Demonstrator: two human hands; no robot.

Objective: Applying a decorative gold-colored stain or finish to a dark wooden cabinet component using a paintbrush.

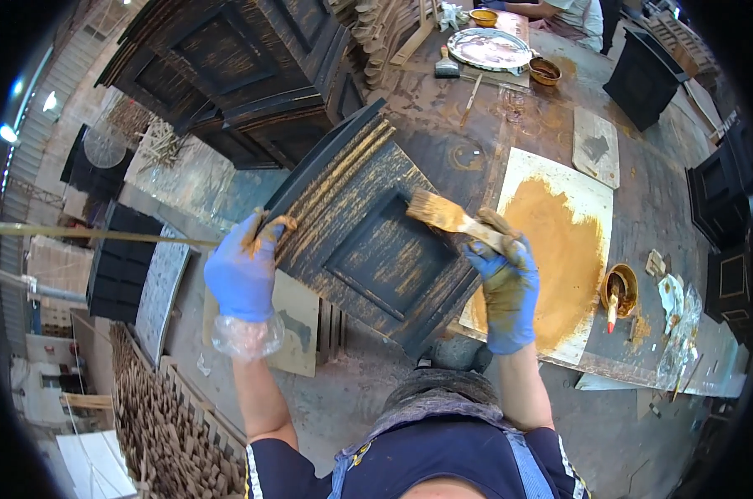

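Observation:
A black wooden pedestal point(366, 249) with a recessed panel and golden-brown streaks tilts in front of me. My left hand point(242, 270), in a blue glove with clear plastic round the wrist, is closed on its moulded left edge. My right hand point(504, 287), its blue glove smeared brown, is closed round the handle of a wide flat paintbrush point(440, 212). The ochre-stained bristles point left, over the upper part of the panel; whether they touch the wood I cannot tell. Right of the pedestal, a white board point(559, 179) carries a broad patch of ochre paint.
On the table point(551, 108), an orange bowl point(634, 291) holds a brush beside crumpled plastic point(682, 320). Farther back lie a silver tray point(488, 50), another brush point(447, 65) and a bowl point(546, 71). Dark cabinets point(227, 62) stand far left. Another person point(572, 18) sits at the far side.

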